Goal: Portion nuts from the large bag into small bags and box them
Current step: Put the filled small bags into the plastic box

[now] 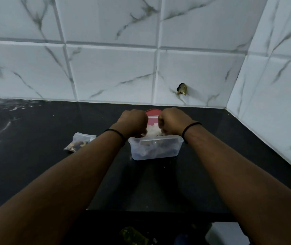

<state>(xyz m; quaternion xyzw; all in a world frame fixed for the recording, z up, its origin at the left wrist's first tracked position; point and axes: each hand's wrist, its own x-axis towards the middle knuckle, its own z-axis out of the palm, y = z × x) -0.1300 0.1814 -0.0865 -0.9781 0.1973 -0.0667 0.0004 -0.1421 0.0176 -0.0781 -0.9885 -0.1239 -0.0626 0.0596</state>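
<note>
A clear box (156, 147) sits mid-counter (35, 165), bags of nuts dimly visible inside. Over its far rim, the left hand (134, 122) and right hand (173, 121) are curled, fingers pinching a small clear bag (152, 132). Left of the box lies a filled bag (79, 144). Behind, toward the back edge, is a red lid (152, 117).

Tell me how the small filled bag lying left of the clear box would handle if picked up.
The small bag looks like thin clear plastic, so it would probably be floppy and sag around its contents. The dark nuts sit bunched at its near end, so that end likely hangs heavier. It lies flat on the black counter, so rolling seems unlikely; the film may be slippery.
</note>
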